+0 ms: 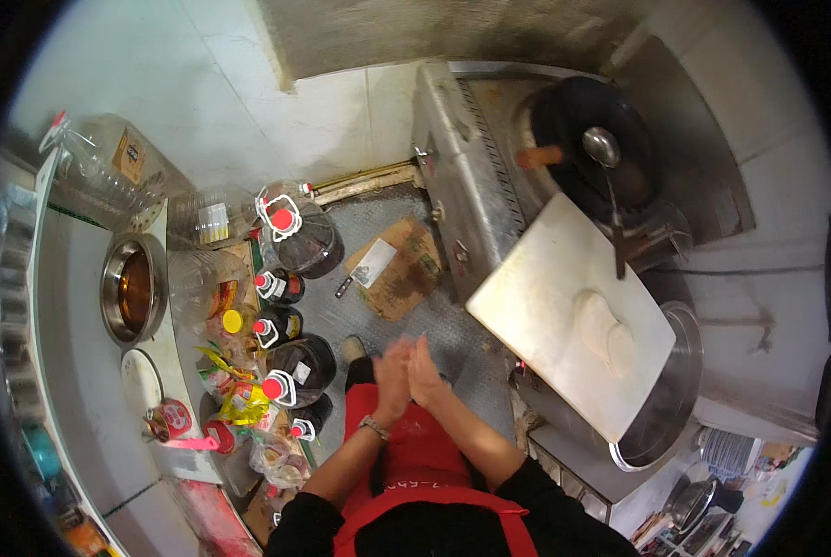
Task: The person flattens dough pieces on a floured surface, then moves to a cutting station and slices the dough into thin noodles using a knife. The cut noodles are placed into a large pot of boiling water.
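My left hand (392,376), with a bracelet or watch at the wrist, meets my right hand (424,372) palm to palm before my red apron (422,445). Both hands are slightly blurred, their fingers extended, with no object visible between them. To the right, a white cutting board (527,292) bears flat, pale dough pieces (600,327). The board rests partly across a large metal pot (687,348). On the floor ahead, a cleaver (374,264) lies on a flattened piece of cardboard (408,278).
A steel stove (457,174) holds a dark wok (562,104) with a metal ladle (602,147) over it. Large capped bottles (311,240) line the floor at left. A metal bowl of brown liquid (135,289) stands on the left shelf beside a red can (173,418).
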{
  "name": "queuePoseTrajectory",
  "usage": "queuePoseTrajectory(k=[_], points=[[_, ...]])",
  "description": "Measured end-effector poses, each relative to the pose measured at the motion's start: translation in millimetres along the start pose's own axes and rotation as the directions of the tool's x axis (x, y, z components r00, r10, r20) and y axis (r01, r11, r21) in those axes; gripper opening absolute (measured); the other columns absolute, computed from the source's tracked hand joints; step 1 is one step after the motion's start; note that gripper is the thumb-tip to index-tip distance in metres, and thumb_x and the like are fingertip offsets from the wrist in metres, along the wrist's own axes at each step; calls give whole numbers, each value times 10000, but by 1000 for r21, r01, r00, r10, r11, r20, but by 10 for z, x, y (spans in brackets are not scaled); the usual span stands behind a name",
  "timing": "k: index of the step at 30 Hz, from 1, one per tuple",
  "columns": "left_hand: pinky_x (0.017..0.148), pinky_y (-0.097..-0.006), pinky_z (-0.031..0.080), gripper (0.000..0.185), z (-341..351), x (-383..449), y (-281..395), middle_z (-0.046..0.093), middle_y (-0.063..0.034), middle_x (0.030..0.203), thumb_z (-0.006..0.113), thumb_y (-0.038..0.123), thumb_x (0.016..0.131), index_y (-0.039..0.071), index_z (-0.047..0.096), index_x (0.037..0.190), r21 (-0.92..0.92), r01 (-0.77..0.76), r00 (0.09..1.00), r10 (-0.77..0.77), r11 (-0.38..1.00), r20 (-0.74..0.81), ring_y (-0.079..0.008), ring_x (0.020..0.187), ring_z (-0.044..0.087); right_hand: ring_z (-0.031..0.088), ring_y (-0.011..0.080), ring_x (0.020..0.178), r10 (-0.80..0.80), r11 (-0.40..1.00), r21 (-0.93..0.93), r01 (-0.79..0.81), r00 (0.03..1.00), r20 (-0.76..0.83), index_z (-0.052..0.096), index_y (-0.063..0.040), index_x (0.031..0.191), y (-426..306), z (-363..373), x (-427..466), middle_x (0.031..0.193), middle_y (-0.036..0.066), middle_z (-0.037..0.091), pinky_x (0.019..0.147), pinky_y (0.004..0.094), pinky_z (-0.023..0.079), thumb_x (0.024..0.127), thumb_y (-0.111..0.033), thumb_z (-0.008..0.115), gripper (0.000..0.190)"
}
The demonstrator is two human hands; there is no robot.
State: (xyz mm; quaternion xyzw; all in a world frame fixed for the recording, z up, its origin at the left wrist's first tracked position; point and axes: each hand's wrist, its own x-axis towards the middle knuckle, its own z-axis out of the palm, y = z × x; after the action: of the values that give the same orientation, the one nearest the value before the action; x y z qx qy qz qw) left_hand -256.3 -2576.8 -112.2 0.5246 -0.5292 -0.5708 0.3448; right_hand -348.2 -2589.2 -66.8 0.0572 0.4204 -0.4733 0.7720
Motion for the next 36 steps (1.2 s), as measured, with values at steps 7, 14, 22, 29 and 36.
queuePoseTrajectory(k=[7,14,22,29,36], points=[[1035,-633,121,623,-1757,686,-944,272,-98,1472,457,439,897,160,276,1424,725,361,920,-351,587,-175,-317,1361,208,138,266,1379,-279,598,-802,-4,936,-213,242,-240,1441,-71,202,1001,1500,64,121,1075,454,195,942,-401,411,551],[996,-433,345,656,-2242,1880,-2731,406,-222,1292,652,278,785,28,378,1327,648,409,895,-420,643,-149,-382,1203,382,302,269,1303,-439,375,-923,-88,860,-260,411,-97,1345,465,-599,2070,1469,99,187,1059,393,281,896,-140,514,463],[801,-407,489,395,-1586,3250,-5163,497,-166,1087,665,133,753,36,491,1094,872,386,889,-373,302,-265,-336,1062,493,323,263,1270,-454,420,-902,98,884,-115,405,-33,1302,702,-1569,3087,1410,121,217,937,335,457,887,4,464,420],[666,-461,481,338,-1488,3724,-5943,539,-194,936,630,122,756,-4,469,1025,694,453,835,-540,560,-109,-368,808,575,464,216,1151,-322,450,-893,-22,929,-185,482,-7,1205,685,-1697,3123,1346,135,329,891,337,492,884,49,417,332],[375,-288,374,173,-1500,2694,-3158,495,-44,635,577,174,825,58,460,876,-211,857,515,-777,470,363,-151,449,466,508,209,1121,-169,628,-777,-47,966,-196,453,-7,1244,978,-1377,2662,1208,122,513,915,334,452,958,-115,425,307]])
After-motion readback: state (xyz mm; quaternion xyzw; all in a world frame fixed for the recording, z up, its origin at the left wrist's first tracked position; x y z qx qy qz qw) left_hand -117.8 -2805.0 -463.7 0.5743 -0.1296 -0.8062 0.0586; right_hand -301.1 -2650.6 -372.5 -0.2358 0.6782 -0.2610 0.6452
